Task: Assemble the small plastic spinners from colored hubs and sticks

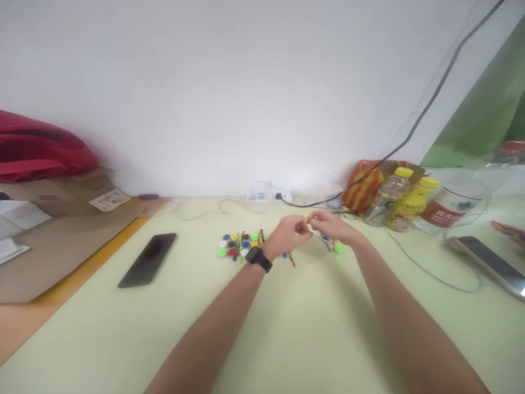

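Observation:
My left hand [290, 236], with a black watch [259, 259] on its wrist, is closed in a pinch above the table. Just beside it, my right hand [331, 225] pinches a thin yellow piece [309, 218], too small to identify. What the left fingertips hold is hidden. Under and left of the hands lie several small coloured discs [232, 252] in rows, with thin coloured strips [241, 249] among them, partly covered by the left hand. Below the right hand lie a bright green piece [338, 248] and a bluish strip [327, 243].
A dark phone [147, 260] lies at left, near cardboard [77, 235] and a red bag [45, 148]. A power strip [262, 193] sits against the wall. At right stand a clear bottle [388, 197], a yellow bottle [412, 205], a larger bottle [447, 209] and another phone [494, 266] with a cable.

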`<state>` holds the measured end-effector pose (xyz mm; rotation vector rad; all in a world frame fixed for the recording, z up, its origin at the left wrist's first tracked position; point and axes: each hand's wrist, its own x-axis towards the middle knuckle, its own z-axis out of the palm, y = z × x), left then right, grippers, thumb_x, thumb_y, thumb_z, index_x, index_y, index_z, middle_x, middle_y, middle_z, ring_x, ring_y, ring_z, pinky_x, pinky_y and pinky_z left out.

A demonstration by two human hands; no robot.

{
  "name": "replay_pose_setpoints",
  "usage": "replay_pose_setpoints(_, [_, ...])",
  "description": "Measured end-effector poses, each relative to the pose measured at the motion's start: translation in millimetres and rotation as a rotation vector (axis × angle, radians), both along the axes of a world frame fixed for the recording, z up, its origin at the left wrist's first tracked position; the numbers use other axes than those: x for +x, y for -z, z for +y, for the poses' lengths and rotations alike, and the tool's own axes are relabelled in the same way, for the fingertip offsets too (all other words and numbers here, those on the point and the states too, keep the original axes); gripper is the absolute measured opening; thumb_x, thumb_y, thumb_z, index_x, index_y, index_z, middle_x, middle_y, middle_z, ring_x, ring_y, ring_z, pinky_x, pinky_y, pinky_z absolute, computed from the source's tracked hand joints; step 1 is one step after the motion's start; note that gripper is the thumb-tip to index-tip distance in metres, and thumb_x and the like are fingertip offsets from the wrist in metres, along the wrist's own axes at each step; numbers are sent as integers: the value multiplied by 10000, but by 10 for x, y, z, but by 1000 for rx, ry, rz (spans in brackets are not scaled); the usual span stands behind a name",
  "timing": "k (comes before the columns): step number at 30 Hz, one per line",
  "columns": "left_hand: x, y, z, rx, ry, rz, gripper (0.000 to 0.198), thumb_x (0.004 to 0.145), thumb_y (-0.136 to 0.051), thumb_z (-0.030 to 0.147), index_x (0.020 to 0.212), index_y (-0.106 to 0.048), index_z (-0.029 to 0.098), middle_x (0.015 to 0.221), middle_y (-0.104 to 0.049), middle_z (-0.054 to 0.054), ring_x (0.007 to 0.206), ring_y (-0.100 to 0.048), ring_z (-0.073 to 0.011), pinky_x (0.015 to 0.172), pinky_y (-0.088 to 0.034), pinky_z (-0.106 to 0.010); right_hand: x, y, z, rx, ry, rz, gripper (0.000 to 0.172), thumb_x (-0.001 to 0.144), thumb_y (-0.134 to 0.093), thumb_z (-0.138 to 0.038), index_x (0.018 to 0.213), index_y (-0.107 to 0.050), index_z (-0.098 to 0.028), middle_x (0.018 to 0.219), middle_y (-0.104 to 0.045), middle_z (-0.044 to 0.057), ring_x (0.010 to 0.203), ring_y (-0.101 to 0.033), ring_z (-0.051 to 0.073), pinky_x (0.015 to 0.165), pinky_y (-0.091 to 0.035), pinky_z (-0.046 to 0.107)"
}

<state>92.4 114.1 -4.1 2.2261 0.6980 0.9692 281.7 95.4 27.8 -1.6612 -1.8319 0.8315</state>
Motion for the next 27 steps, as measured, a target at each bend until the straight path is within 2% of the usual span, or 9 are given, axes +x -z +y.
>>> replay_pose_setpoints(2, [16,48,-16,68,-28,134,90,853,-675,247,803,-642,180,880,-728,-44,832,-677,-189,784,-537,-304,24,64,34,13,23,-112,140,817,-595,-237,915,-683,-190,795,-686,41,609,-585,143,440,-385,199])
replay_pose_setpoints(5, [40,110,-49,161,-50,301,86,832,-707,235,915,-696,217,958,-746,-39,948,-657,-234,834,-511,-341,97,152,94,12,43,-209,98,775,-682,-251,842,-688,-179,795,-708,65,578,-600,156,460,-405,232])
replay_pose_setpoints(9, [20,146,-46,191,-85,356,61,829,-723,230,890,-725,227,916,-733,-64,1022,-613,-286,905,-469,-404,230,219,169,46,127,-362,129,760,-718,-274,845,-674,-188,889,-721,93,678,-647,186,568,-446,267])
replay_pose_setpoints(12, [-41,134,-10,220,-133,390,92,839,-735,275,917,-729,227,985,-732,-77,1034,-587,-299,933,-445,-432,304,267,200,50,188,-470,137,691,-752,-194,802,-671,-191,901,-719,104,835,-671,233,653,-451,282])
replay_pose_setpoints(14, [-83,120,15,232,-177,428,151,835,-748,308,955,-727,219,1009,-726,-84,1010,-587,-298,931,-444,-438,331,300,204,37,191,-510,146,658,-750,-136,771,-677,-193,859,-719,97,860,-674,246,669,-445,287])
replay_pose_setpoints(19, [-124,110,52,209,-178,461,192,824,-758,288,989,-722,196,952,-714,-85,954,-625,-288,906,-464,-417,369,322,187,36,166,-517,173,677,-665,-80,790,-701,-205,839,-729,83,808,-667,226,646,-410,286])
replay_pose_setpoints(27, [-38,189,14,186,-163,419,129,869,-716,294,948,-717,193,912,-687,-80,928,-655,-273,877,-498,-382,482,216,219,122,213,-372,210,733,-590,-110,883,-697,-210,827,-717,67,808,-641,222,677,-417,276])
